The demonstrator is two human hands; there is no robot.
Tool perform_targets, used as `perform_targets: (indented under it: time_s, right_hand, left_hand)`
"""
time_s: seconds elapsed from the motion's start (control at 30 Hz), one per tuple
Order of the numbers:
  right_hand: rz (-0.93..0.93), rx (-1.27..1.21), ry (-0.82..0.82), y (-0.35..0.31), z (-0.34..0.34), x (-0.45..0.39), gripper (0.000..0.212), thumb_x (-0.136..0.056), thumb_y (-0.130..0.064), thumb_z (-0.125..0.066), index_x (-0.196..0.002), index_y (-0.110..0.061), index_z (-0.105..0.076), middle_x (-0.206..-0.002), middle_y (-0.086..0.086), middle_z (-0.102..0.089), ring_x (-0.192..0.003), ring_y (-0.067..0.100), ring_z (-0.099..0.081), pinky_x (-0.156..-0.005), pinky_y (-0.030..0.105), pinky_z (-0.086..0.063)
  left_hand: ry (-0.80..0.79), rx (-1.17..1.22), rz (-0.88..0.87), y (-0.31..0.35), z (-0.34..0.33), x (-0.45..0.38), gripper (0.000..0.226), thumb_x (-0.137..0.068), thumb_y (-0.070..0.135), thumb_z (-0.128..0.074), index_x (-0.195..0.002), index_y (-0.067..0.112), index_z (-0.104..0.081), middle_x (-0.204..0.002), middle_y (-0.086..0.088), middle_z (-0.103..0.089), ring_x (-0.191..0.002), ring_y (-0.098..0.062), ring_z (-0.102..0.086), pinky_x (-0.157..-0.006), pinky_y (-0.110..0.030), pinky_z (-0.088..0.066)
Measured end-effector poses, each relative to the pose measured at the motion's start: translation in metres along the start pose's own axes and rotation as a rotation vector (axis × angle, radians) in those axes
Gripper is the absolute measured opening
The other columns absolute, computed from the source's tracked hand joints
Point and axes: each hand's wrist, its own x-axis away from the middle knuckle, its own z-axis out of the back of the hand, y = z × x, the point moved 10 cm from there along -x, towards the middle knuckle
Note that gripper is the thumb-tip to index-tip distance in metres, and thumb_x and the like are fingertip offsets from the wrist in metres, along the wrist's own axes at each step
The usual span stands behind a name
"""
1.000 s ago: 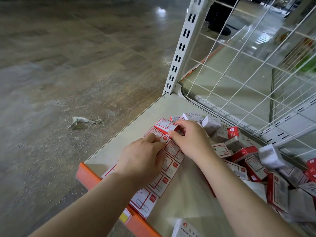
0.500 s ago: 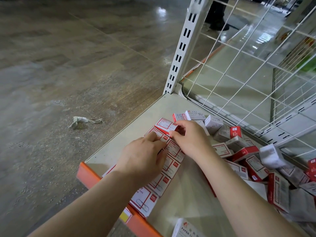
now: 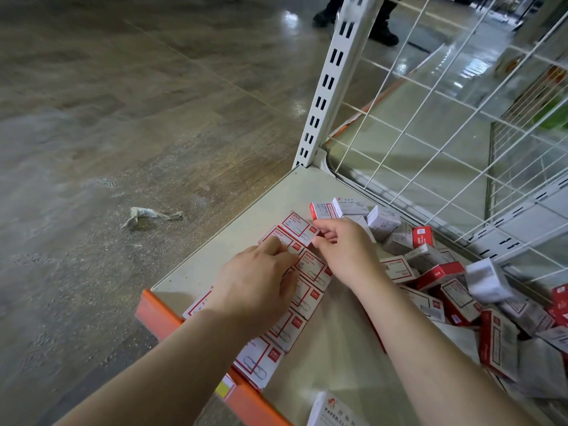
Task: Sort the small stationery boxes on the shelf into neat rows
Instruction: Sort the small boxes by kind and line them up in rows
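While 1 left hand (image 3: pixel 255 284) presses 6 rowed boxes (image 3: pixel 307 298), 1 right hand (image 3: pixel 344 250) pinches 1 box (image 3: pixel 299 227).

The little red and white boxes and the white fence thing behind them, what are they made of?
The small red-and-white stationery boxes look like thin printed cardboard: flat faces, folded edges, a slight sheen. The white wire grid panel behind looks like metal rod with a white coating, thin, straight and crossed in squares; the coating type is unclear.

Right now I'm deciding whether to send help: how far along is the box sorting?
Early. One flat row of red-and-white paper-clip boxes runs along the beige shelf. The right hand pinches the far-end box into line while the left hand rests on the row. The jumbled box heap remains unsorted.
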Motion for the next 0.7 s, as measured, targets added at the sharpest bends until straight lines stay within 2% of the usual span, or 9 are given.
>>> perform_targets:
  time_s: [0.23,0.47,0.63,0.7]
  right_hand:
    - [0.019,0.023,0.017,-0.0021,-0.0001,-0.0012,0.035,-0.090,-0.014,-0.057,-0.124,-0.018,-0.059,-0.118,0.004,-0.058,-0.095,0.011,-0.055,-0.083,0.016,-0.040]
    - [0.031,0.017,0.010,-0.0035,0.0000,-0.0014,0.035,-0.089,-0.015,-0.058,-0.124,-0.019,-0.059,-0.117,0.004,-0.057,-0.093,0.008,-0.051,-0.086,0.019,-0.042]
    - [0.037,0.019,-0.007,-0.0063,0.0035,-0.0027,0.033,-0.088,-0.014,-0.058,-0.121,-0.018,-0.062,-0.103,-0.002,-0.060,-0.084,0.005,-0.049,-0.079,0.014,-0.040]
    - [0.029,0.028,-0.013,-0.0051,0.0041,-0.0037,0.033,-0.088,-0.014,-0.059,-0.120,-0.020,-0.062,-0.106,-0.001,-0.063,-0.083,0.006,-0.050,-0.082,0.017,-0.042]
  left_hand:
    - [0.045,0.025,0.008,-0.0036,-0.0019,0.0014,0.035,-0.093,0.035,-0.043,-0.126,0.032,-0.053,-0.127,0.013,-0.047,-0.114,-0.011,-0.047,-0.086,-0.021,-0.039]
    - [0.077,0.074,0.001,-0.0052,-0.0021,0.0042,0.034,-0.092,0.033,-0.049,-0.125,0.030,-0.056,-0.125,0.011,-0.050,-0.113,-0.013,-0.049,-0.089,-0.022,-0.039]
    - [0.079,0.086,-0.005,-0.0067,-0.0049,0.0047,0.036,-0.092,0.036,-0.046,-0.128,0.032,-0.053,-0.129,0.014,-0.046,-0.116,-0.010,-0.047,-0.094,-0.022,-0.037]
    - [0.101,0.092,-0.011,-0.0077,-0.0043,0.0043,0.035,-0.092,0.036,-0.046,-0.125,0.030,-0.057,-0.126,0.012,-0.049,-0.114,-0.012,-0.049,-0.093,-0.023,-0.039]
